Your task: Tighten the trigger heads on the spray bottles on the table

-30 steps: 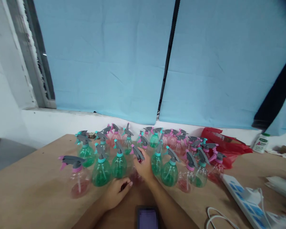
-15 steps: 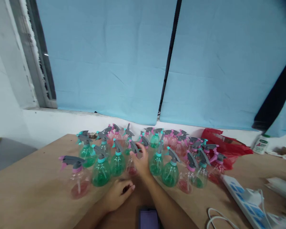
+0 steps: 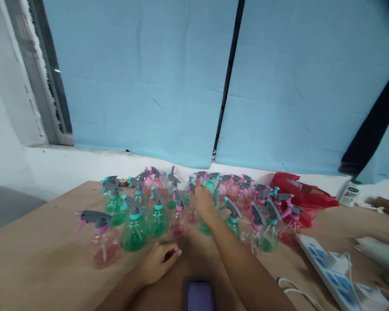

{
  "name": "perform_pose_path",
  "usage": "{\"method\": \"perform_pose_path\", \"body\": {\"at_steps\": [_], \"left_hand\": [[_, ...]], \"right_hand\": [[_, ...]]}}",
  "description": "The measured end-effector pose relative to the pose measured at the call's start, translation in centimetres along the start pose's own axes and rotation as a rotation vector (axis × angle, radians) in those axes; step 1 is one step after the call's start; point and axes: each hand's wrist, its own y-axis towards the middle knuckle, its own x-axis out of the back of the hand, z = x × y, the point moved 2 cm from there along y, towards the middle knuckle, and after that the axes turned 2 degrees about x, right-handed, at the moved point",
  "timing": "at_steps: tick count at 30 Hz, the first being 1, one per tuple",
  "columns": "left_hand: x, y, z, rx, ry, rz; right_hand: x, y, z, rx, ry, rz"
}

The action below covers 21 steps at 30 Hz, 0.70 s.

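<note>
Several clear green and pink spray bottles with grey trigger heads stand crowded on a wooden table (image 3: 42,263). My right hand (image 3: 203,202) reaches deep into the cluster, its fingertips at the trigger heads of the back rows; the fingers are hidden among the bottles. A pink spray bottle (image 3: 178,218) stands free just left of that wrist. My left hand (image 3: 158,261) rests on the table in front of the bottles, fingers curled under, nothing visible in them. A green spray bottle (image 3: 134,229) is the one closest to it.
A lone pink spray bottle (image 3: 102,242) stands at the front left. A phone (image 3: 199,296) lies at the near edge. A white power strip (image 3: 324,268) with a plug and cable lies to the right. A red plastic bag (image 3: 306,196) and a white jar (image 3: 349,196) sit by the wall.
My right hand pushed the pink spray bottle forward into the group, let it go, and reached farther back among the bottles. My left hand stayed put on the table.
</note>
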Motion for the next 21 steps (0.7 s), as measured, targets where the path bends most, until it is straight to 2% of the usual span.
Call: {"method": "perform_pose_path", "body": {"at_steps": [6,8,11,17,19,21], "left_hand": [[-0.2,0.0,0.1,0.013,0.023,-0.008],[-0.1,0.0,0.1,0.020,0.030,-0.013],[-0.1,0.1,0.0,0.027,0.034,-0.007],[0.1,0.1,0.0,0.016,0.018,0.011],[0.2,0.0,-0.1,0.014,0.009,0.012],[0.2,0.0,-0.1,0.013,0.005,0.010]], "right_hand": [[0.0,-0.7,0.3,-0.039,-0.071,0.015],[0.3,-0.7,0.1,-0.031,-0.038,-0.036],[1.8,-0.6,-0.1,0.018,0.068,-0.230],[6.9,-1.8,-0.2,0.221,0.349,-0.760],[7.7,-3.0,-0.3,0.271,0.390,-0.843],[7.6,-4.5,-0.5,0.309,0.404,-0.856]]}}
